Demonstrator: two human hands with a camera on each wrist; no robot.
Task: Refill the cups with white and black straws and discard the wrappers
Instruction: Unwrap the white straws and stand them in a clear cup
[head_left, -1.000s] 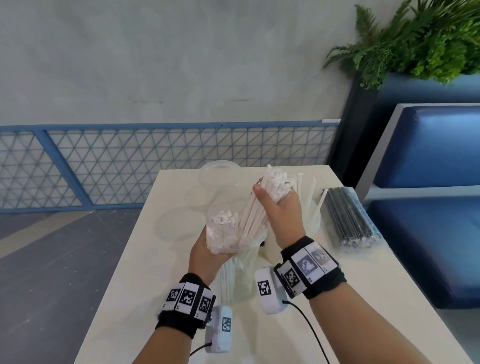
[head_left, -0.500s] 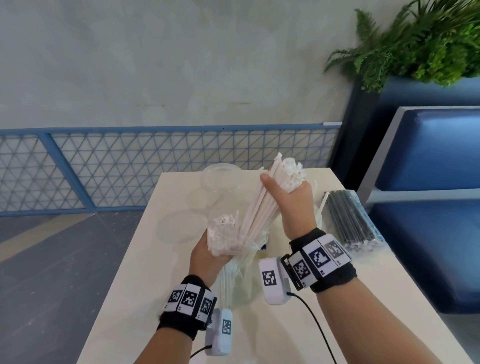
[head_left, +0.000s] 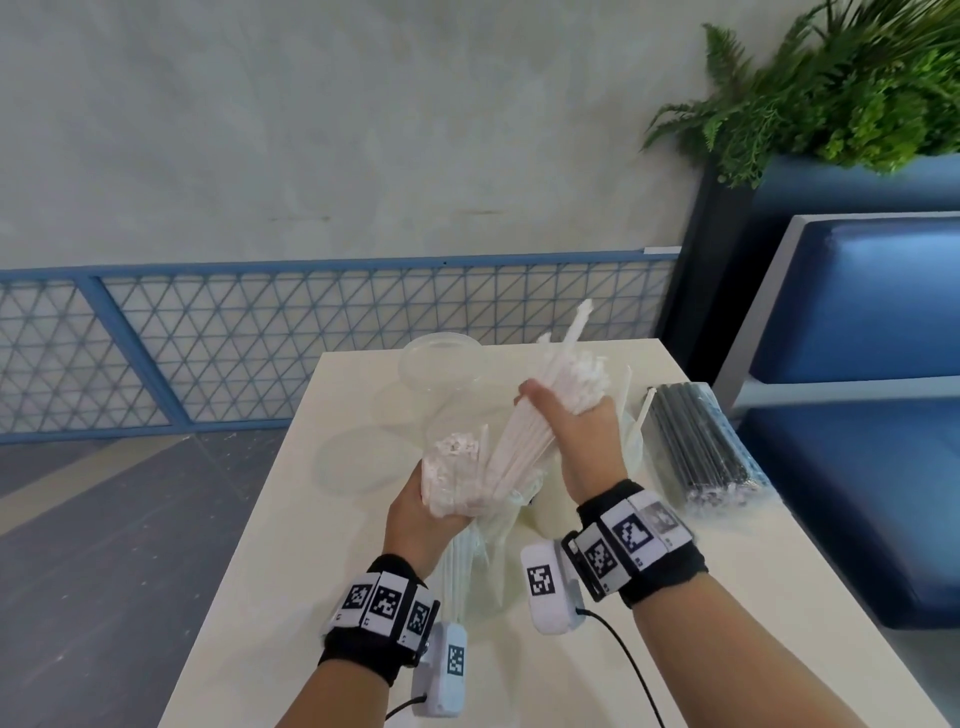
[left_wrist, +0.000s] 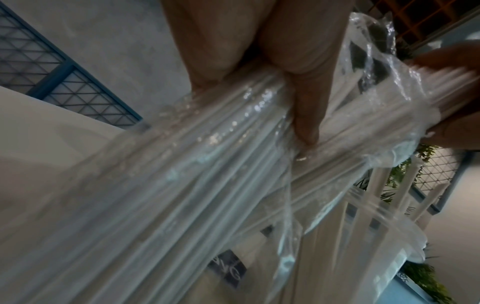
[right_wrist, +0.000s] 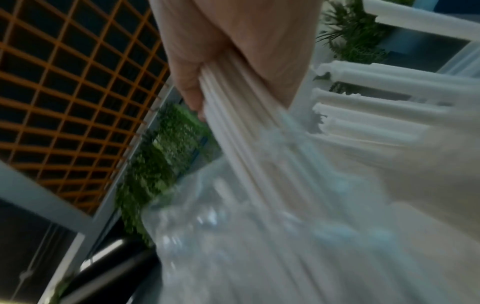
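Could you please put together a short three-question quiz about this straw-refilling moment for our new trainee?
1. True or false: the pack of black straws has been opened and emptied.
2. What does the right hand grip? A) a bunch of white straws B) a lid C) a cup
3. Fill in: the left hand holds the clear plastic ____.

Key: 1 false, it lies wrapped on the table; 2 A; 3 wrapper.
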